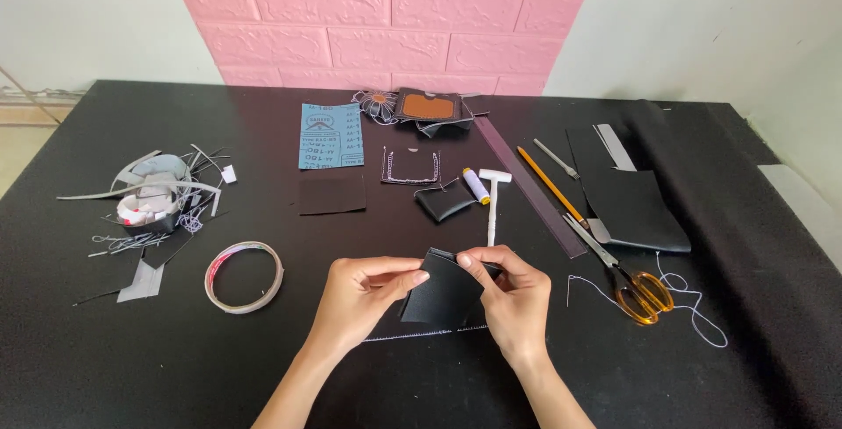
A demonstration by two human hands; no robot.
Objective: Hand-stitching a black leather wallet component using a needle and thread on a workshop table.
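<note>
My left hand (361, 293) and my right hand (513, 297) both pinch a folded black leather piece (443, 293), held just above the black table near its front edge. The left thumb and fingers grip its left edge. The right fingers pinch its top right corner. A line of white stitching (421, 334) shows on the dark material lying under the piece.
Orange-handled scissors (636, 287) with loose white thread lie to the right. A tape ring (244, 276) sits to the left, a scrap pile (153, 196) beyond it. Behind lie a white T-shaped tool (493, 205), thread spool (476, 185), blue sandpaper sheet (331, 135), pencil (551, 185) and black leather sheets (631, 196).
</note>
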